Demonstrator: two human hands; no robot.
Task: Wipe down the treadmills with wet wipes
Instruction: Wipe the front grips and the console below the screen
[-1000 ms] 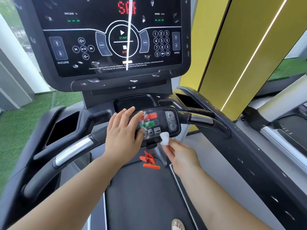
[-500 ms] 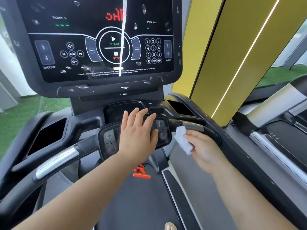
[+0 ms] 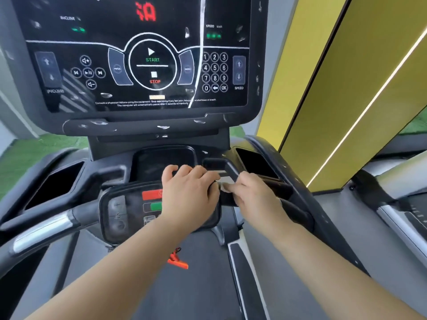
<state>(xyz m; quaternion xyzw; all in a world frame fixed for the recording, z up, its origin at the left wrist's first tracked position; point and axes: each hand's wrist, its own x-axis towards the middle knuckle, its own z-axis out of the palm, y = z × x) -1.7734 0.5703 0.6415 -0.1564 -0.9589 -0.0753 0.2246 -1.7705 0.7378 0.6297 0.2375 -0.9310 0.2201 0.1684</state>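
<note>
A black treadmill fills the view, with its big console screen on top. Below it sits a small control pad with red and green buttons. My left hand lies on the pad's right half, fingers curled over its top edge. My right hand is just right of it on the right handlebar, pressing a white wet wipe against the bar. Only a small blurred bit of the wipe shows between the two hands.
A red safety clip hangs over the running belt. Cup holders flank the console, with a chrome-banded left handlebar. A yellow pillar stands to the right, and a second treadmill at the far right.
My right hand has moved up with the wipe onto the right handlebar. My left hand has slid to the right end of the control pad, baring the red and green buttons.
</note>
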